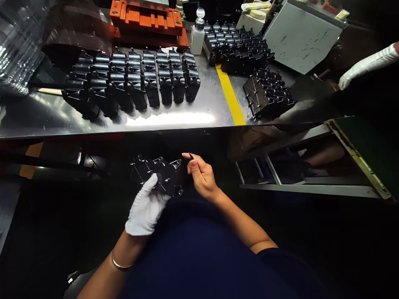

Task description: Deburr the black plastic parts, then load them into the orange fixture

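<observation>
My left hand (pixel 148 207), in a white glove, grips a flat black plastic housing (pixel 170 176) with ribs and small round lugs at its corners. Its thumb presses on the near face, while the fingers are hidden behind the part. Just right of the housing, apart from it, is my bare right hand (pixel 202 176), its fingers curled and the thumb against the index finger. A small dark tip (pixel 191 156) shows at that pinch; what it belongs to is too small to make out. Both hands are in front of the metal bench (pixel 174 117), below its edge.
Rows of black housings (pixel 151 89) stand on the bench, with further stacks (pixel 237 45) and a smaller group (pixel 271 93) beyond the yellow tape (pixel 230 95). An orange fixture (pixel 146 20) and white bottle (pixel 197 35) sit behind. Another person's white-sleeved arm (pixel 368 64) is at right.
</observation>
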The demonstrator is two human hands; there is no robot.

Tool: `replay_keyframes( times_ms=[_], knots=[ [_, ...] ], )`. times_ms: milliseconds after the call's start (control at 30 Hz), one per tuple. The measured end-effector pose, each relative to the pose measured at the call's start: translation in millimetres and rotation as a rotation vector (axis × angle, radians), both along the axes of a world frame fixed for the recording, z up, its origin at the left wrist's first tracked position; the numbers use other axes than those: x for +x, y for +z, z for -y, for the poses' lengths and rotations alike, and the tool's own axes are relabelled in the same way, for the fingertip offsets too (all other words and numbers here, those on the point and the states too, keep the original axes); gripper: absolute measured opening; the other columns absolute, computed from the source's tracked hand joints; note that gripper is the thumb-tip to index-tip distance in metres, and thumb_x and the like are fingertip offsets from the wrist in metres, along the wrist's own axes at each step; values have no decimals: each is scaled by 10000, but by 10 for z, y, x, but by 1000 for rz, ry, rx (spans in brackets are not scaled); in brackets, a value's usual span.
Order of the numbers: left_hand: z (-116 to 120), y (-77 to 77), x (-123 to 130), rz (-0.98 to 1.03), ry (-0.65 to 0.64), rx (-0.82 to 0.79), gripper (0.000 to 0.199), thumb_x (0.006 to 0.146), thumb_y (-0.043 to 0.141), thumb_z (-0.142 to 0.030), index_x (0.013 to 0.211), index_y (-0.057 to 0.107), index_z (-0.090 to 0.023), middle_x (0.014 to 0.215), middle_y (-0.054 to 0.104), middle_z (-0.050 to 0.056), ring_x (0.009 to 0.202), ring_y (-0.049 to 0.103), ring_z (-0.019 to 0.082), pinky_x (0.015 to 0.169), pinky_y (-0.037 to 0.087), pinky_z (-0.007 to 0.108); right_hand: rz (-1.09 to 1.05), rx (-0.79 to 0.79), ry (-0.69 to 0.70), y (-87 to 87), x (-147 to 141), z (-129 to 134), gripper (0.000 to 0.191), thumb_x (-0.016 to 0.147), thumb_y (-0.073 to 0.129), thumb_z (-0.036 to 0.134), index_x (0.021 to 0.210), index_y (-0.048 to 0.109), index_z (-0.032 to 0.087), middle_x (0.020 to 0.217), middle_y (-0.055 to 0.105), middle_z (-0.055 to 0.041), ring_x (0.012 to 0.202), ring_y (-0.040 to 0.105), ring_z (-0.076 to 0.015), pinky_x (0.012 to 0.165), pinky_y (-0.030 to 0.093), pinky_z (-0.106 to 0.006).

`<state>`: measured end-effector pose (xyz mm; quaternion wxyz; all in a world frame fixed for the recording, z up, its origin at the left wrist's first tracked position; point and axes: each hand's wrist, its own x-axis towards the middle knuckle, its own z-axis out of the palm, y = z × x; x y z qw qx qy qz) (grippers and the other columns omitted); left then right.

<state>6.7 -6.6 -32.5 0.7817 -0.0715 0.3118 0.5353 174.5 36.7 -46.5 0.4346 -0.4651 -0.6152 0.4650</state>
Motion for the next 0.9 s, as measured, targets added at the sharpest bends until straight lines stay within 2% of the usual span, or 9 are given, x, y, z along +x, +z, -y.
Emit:
replay_keyframes(
  times_ms=[67,167,267,367,500,533,600,733,900],
  knots=[
    [1,21,16,36,21,-42,413,978,310,-120,1231,621,-218,1018,759,39,978,698,128,868,561,245,66,36,-10,6,14,27,402,981,346,459,1161,577,184,639,473,34,609,492,-112,617,439,-257],
    [-6,59,43,104,71,-127,438,989,263,-129,1270,593,-193,1019,758,62,936,712,133,839,571,244,50,69,-18,35,8,57,288,959,430,412,991,600,182,674,518,23,600,490,-103,571,416,-239],
    [-7,89,50,174,87,-162,449,998,239,-158,1320,552,-167,1047,748,95,935,714,146,834,569,240,-8,209,-5,55,-12,47,166,903,552,331,855,617,185,722,561,7,597,493,-94,551,409,-232],
    [30,102,11,212,52,-159,454,997,243,-166,1361,515,-169,1055,745,97,921,718,153,849,561,237,-31,308,-32,30,1,-22,89,868,606,263,839,648,190,734,590,-2,613,520,-100,572,428,-241],
    [123,103,-62,143,-21,-172,445,966,317,-104,1334,552,-191,967,768,59,887,725,154,893,542,243,-17,206,-217,-12,83,-116,143,864,604,293,778,644,187,698,592,1,610,524,-106,570,431,-247],
    [134,102,-71,125,-32,-191,445,958,328,-90,1320,567,-191,945,771,53,883,726,154,900,539,243,-22,180,-229,-5,101,-116,158,865,600,305,770,641,186,684,584,4,605,520,-106,559,427,-245],
    [128,100,-74,116,-28,-218,438,959,328,-94,1303,584,-188,935,773,50,887,725,153,914,532,245,-37,178,-159,35,118,-81,153,861,605,308,781,646,185,676,580,4,600,521,-107,544,424,-243],
    [52,83,-61,138,41,-197,450,975,283,-113,1302,583,-191,980,767,47,896,721,131,933,516,229,-94,285,32,151,81,36,91,863,605,239,830,667,181,713,614,-14,596,537,-104,535,434,-245],
    [23,61,-66,109,37,-270,390,962,357,-142,1238,632,-172,1026,756,53,955,707,146,922,527,231,-80,361,46,191,21,51,65,854,611,196,857,674,176,703,613,-15,570,516,-94,515,436,-235]
  ],
)
